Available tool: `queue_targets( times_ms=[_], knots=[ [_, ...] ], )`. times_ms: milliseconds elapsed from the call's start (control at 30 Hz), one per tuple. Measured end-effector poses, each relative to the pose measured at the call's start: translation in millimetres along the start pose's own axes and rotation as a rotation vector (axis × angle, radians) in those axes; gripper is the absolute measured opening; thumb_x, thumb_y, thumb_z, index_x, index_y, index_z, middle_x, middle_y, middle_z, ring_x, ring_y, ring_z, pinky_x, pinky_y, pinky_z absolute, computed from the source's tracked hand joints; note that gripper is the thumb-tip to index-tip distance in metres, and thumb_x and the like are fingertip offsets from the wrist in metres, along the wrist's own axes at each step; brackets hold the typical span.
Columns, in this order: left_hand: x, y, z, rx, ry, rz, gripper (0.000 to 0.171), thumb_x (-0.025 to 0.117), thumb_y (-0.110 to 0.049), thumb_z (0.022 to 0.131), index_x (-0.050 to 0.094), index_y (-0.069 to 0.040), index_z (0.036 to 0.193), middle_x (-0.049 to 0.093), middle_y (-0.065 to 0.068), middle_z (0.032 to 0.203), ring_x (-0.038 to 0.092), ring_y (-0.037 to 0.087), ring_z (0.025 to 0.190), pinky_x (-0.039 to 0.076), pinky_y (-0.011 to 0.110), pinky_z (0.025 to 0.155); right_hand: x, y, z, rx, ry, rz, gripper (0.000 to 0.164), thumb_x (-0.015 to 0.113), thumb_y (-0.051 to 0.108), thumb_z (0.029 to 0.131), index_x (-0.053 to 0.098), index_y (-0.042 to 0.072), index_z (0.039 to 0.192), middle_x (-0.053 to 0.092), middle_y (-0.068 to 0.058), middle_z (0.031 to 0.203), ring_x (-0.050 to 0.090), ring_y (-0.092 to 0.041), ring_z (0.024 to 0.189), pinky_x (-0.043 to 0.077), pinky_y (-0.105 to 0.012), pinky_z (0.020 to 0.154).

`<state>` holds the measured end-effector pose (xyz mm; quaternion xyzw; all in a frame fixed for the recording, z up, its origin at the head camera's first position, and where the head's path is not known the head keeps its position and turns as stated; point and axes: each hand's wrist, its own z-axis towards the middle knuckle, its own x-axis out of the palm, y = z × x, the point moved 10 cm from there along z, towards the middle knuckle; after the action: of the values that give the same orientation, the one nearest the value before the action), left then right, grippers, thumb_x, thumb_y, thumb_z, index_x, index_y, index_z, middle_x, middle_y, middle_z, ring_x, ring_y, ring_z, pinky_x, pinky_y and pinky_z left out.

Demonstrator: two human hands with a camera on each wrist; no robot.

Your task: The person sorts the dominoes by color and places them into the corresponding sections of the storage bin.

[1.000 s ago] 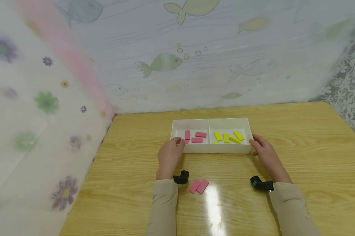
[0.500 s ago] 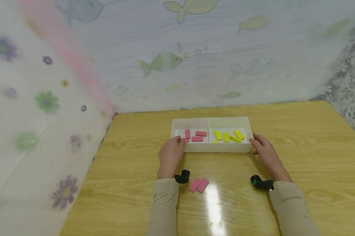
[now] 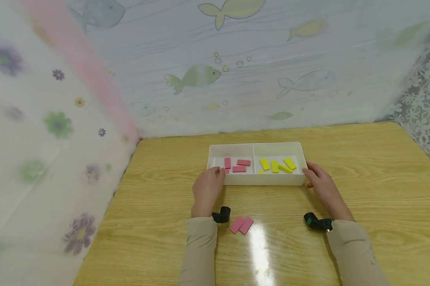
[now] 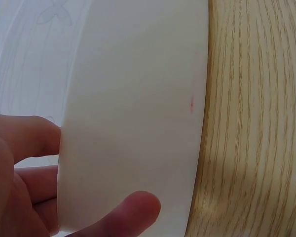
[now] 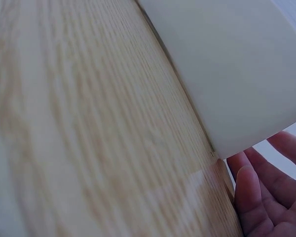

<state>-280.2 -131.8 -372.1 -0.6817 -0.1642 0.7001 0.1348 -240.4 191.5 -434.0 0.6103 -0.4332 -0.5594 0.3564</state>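
A white two-compartment box [image 3: 263, 180] rests on the wooden table. My left hand [image 3: 208, 190] grips its front left corner, with the thumb [image 4: 140, 210] on the front wall and the other fingers over the rim. At the other end my right hand [image 3: 322, 184] touches the right side near the front corner; in the right wrist view its fingers [image 5: 281, 182] lie beside the wall and do not wrap the front. Several pink blocks [image 3: 239, 169] lie in the left compartment, one partly hidden by the left hand. Several yellow blocks [image 3: 274, 166] are in the right compartment.
Two pink blocks [image 3: 246, 225] lie on the table [image 3: 157, 238] between the forearms, one overlapping the other. Behind the table hangs a fish-patterned sheet [image 3: 250, 103], and a flowered sheet [image 3: 32, 147] borders the left side. Black wrist cameras [image 3: 316, 222] jut inward from the sleeves.
Both hands keep their places on the box, and the blocks stay where they were. Only a tiny shift of the head view and a slight rightward drift of the left wrist show.
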Motion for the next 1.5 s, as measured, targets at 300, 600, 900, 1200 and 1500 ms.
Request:
queue_targets(
  times_ms=[300, 600, 900, 1200, 1500],
  knots=[
    [-2.0, 0.8, 1.3, 0.017, -0.016, -0.055, 0.038, 0.042, -0.043, 0.090, 0.065, -0.020, 0.109, 0.065, -0.002, 0.101, 0.060, 0.019, 0.087, 0.046, 0.038, 0.065, -0.6, 1.2, 1.9, -0.012, -0.013, -0.009, 0.063, 0.033, 0.050, 0.092, 0.025, 0.010, 0.141, 0.037, -0.016, 0.130, 0.045, -0.028, 0.086, 0.035, -0.035, 0.074],
    [-8.6, 15.9, 3.5, 0.038, -0.007, -0.547, 0.036, 0.047, -0.041, 0.091, 0.061, -0.017, 0.112, 0.064, -0.002, 0.086, 0.061, 0.023, 0.053, 0.038, 0.030, 0.043, -0.7, 1.6, 1.1, -0.005, -0.012, -0.009, 0.064, 0.033, 0.050, 0.092, 0.024, 0.010, 0.141, 0.036, -0.016, 0.131, 0.045, -0.029, 0.087, 0.035, -0.036, 0.074],
    [-8.9, 19.4, 5.1, 0.030, 0.024, -0.630, 0.035, 0.048, -0.041, 0.090, 0.064, -0.010, 0.088, 0.060, -0.001, 0.083, 0.063, 0.022, 0.061, 0.035, 0.028, 0.040, -1.0, 4.4, 0.6, -0.017, -0.016, -0.017, 0.062, 0.033, 0.048, 0.093, 0.025, 0.009, 0.141, 0.037, -0.016, 0.131, 0.046, -0.028, 0.086, 0.036, -0.034, 0.073],
    [-8.1, 13.8, 5.3, 0.087, 0.063, -0.717, 0.029, 0.049, -0.044, 0.089, 0.062, -0.019, 0.092, 0.062, 0.002, 0.091, 0.064, 0.024, 0.064, 0.042, 0.033, 0.046, -1.8, 5.8, 0.5, -0.025, -0.012, -0.006, 0.064, 0.033, 0.050, 0.092, 0.025, 0.010, 0.141, 0.036, -0.015, 0.132, 0.045, -0.028, 0.086, 0.035, -0.036, 0.075],
    [-1.8, -0.5, 1.8, 0.146, 0.146, -0.694, 0.030, 0.050, -0.048, 0.087, 0.063, -0.021, 0.090, 0.057, 0.005, 0.071, 0.062, 0.025, 0.066, 0.048, 0.042, 0.055, -1.0, 6.2, 1.3, -0.021, -0.007, 0.001, 0.063, 0.033, 0.048, 0.093, 0.025, 0.009, 0.141, 0.036, -0.017, 0.131, 0.045, -0.029, 0.086, 0.036, -0.036, 0.074]
  ],
)
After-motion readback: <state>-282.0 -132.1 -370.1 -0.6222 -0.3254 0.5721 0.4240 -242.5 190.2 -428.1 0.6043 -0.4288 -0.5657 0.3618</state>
